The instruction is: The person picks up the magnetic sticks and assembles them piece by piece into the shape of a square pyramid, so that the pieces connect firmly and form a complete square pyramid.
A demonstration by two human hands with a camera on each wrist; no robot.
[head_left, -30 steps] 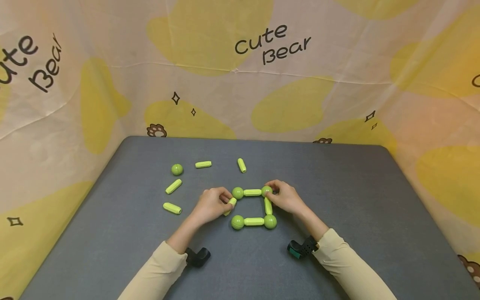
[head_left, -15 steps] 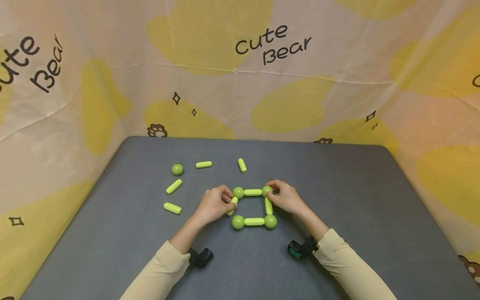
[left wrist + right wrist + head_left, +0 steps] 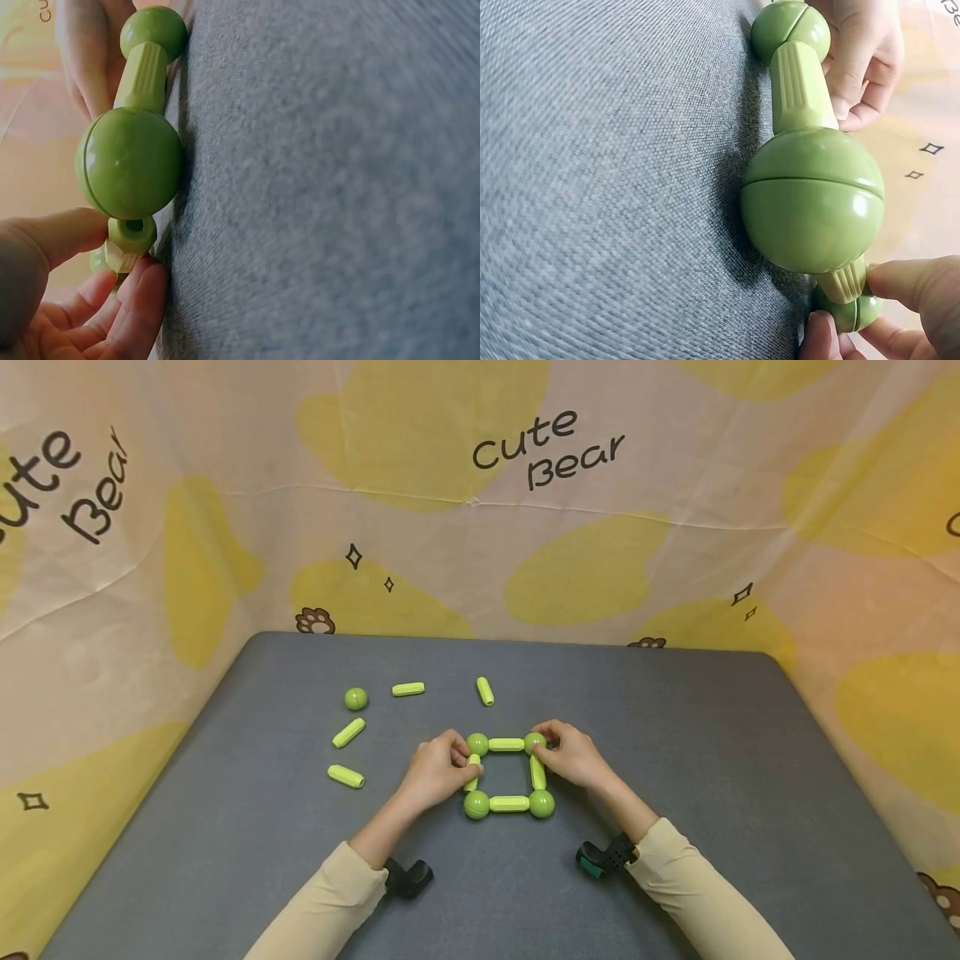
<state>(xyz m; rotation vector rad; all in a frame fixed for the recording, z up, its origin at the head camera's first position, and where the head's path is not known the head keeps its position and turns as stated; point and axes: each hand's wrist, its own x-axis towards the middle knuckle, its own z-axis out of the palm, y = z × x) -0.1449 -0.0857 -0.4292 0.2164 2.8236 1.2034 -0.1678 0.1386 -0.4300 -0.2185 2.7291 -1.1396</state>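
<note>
Green balls and light-green ridged rods form a square in the head view. My left hand pinches a rod between thumb and fingers along the square's left side. That rod spans between the far-left ball and the near-left ball; its hollow end shows beside the near-left ball in the left wrist view. My right hand grips the far-right ball, its thumb by the top of the right-side rod. The near-right ball rests on the table, joined to the front rod.
Left of the square lie a loose ball and two rods, one slanted and one lower. Farther back are another rod and a tilted rod. A printed cloth hangs behind the grey table.
My left hand has moved slightly right, bringing its rod from outside the square into line with the two left balls, more upright in the view. The right hand has stayed in place.
</note>
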